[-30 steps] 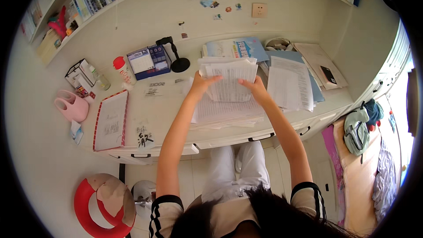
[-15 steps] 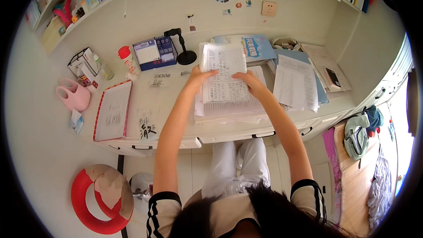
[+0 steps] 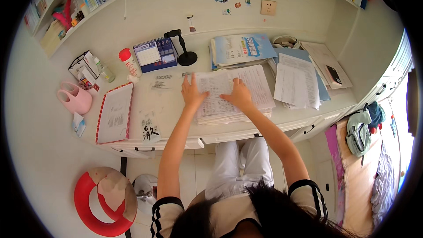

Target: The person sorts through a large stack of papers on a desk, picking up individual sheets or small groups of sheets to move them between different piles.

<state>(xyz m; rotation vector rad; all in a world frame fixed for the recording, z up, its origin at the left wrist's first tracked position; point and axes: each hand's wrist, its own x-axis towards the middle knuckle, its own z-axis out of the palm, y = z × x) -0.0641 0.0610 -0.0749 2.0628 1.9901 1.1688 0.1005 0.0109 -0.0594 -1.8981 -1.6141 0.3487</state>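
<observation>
A thick pile of printed and written sheets (image 3: 257, 89) lies near the front of the white desk. On its left part rests a narrower set of densely written sheets (image 3: 217, 84). My left hand (image 3: 192, 92) lies over the left edge of these sheets, fingers spread and pointing away from me. Further right, my right hand (image 3: 239, 94) is laid on the sheets with its fingers apart. Neither hand grips anything. Just behind the pile is a stack of booklets with a blue and white cover (image 3: 242, 49).
Loose sheets (image 3: 296, 81) lie on a blue folder at the right, with a black phone (image 3: 333, 74) beyond. A black stand (image 3: 187, 57), a desk calendar (image 3: 155, 53) and a red-capped bottle (image 3: 128, 61) stand at the back. A red-edged tray (image 3: 115, 113) lies left.
The written sheets I held up in both hands are now down on the pile. My fingers have let go and spread out, uncovering the booklets behind.
</observation>
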